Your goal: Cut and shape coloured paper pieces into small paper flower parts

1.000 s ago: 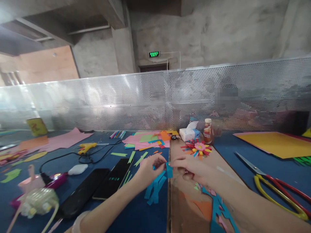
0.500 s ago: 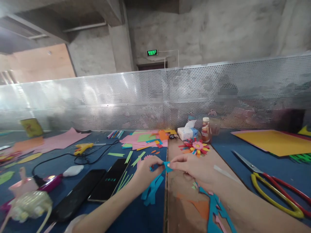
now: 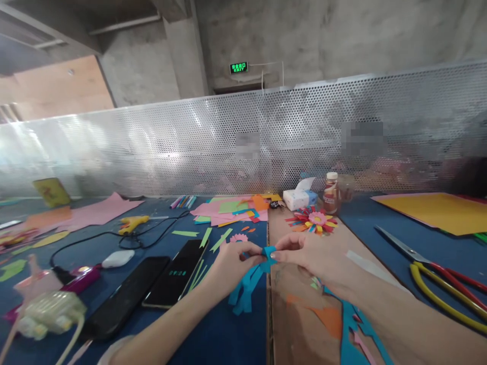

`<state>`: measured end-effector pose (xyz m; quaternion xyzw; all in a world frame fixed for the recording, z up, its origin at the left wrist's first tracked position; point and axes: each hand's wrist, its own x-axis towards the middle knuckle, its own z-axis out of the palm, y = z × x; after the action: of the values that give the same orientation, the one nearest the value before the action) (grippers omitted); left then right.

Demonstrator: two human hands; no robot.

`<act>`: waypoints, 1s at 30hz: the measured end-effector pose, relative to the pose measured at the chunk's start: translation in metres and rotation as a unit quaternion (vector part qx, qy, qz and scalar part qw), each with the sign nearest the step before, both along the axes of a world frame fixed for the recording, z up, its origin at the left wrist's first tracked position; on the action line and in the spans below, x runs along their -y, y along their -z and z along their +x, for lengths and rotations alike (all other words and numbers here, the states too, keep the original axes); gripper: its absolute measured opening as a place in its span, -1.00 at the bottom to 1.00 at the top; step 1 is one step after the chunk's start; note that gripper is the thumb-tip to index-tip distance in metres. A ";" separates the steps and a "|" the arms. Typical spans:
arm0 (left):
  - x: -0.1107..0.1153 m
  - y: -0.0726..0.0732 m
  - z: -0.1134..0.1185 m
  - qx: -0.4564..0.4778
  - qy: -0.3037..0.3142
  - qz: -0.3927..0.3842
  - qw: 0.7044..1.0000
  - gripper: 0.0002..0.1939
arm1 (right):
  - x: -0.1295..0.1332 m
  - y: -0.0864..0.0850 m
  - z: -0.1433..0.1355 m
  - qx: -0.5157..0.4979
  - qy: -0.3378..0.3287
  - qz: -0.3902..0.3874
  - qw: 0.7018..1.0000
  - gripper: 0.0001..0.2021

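A small piece of blue paper point(image 3: 269, 252) is pinched between my two hands above the seam of the table. My left hand point(image 3: 240, 259) grips its left edge with thumb and forefinger. On its right edge the thumb and fingers of my right hand point(image 3: 304, 256) are closed. Blue paper strips point(image 3: 243, 291) lie just below my left hand. A blue paper offcut with cut-out holes point(image 3: 348, 329) rests under my right forearm. Behind the right hand sits a many-coloured paper flower point(image 3: 315, 219).
Scissors point(image 3: 422, 258) lie open at the right, by yellow paper sheets point(image 3: 437, 210). A tissue pack point(image 3: 299, 198) and a bottle point(image 3: 331, 193) stand at the back. Left are two phones point(image 3: 175, 276), a yellow glue gun point(image 3: 133, 223) with its cord, and a power strip point(image 3: 53, 309).
The blue paper between my fingers has changed from a pointed, flat-looking shape to a bent, folded-looking one. Both hands keep their pinch. The whole view has shifted slightly.
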<state>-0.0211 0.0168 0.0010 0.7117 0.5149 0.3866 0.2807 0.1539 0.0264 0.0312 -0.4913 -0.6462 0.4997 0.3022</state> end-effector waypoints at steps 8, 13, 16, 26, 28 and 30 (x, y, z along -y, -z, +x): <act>-0.003 0.005 -0.001 0.064 0.009 -0.062 0.996 -0.86 | 0.000 0.007 -0.003 -0.017 0.026 0.015 0.999 -0.84; 0.002 0.001 -0.002 0.147 0.017 -0.131 0.980 -0.88 | 0.002 0.014 -0.007 -0.052 0.026 0.028 0.998 -0.85; 0.005 -0.002 -0.001 0.181 0.027 -0.165 0.969 -0.94 | 0.005 0.017 -0.010 -0.078 0.008 0.021 0.997 -0.84; 0.005 -0.002 -0.002 0.247 0.024 -0.213 0.945 -0.95 | 0.011 0.015 -0.013 -0.088 0.018 -0.016 0.996 -0.82; 0.005 -0.004 -0.002 0.250 0.021 -0.218 0.943 -0.95 | 0.009 0.015 -0.013 -0.094 0.016 -0.025 0.995 -0.83; 0.006 -0.005 -0.002 0.252 0.016 -0.222 0.942 -0.96 | 0.009 0.013 -0.013 -0.089 0.013 -0.030 0.995 -0.85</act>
<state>-0.0227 0.0108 0.0063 0.5187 0.4884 0.4249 0.5584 0.1412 0.0176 0.0178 -0.4624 -0.5946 0.5567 0.3502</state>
